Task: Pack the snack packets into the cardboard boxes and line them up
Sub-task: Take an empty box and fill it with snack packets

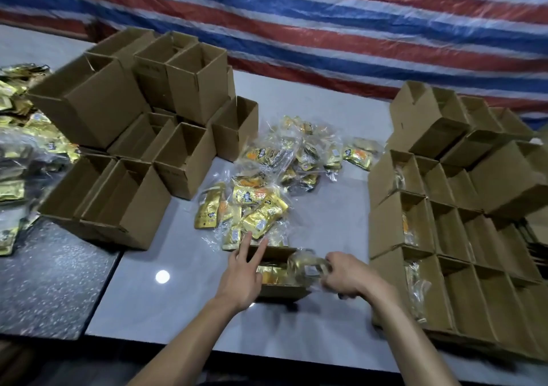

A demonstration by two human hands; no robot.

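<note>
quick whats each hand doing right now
Left hand: open, two fingers straight, resting on the box.
Right hand: closed on a packet at the box's opening.

Bare forearms [184, 335], uncovered along their visible length, end in a bare left hand [240, 279] and right hand [347, 276].

Left hand [243, 274] on open box [284, 292], right hand [347, 276] gripping packet [303, 263] over it, loose packets [258, 207] beyond

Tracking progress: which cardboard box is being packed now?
The box nearest the person, between left hand and right hand, which holds a packet at its opening. Others stand untouched.
</note>
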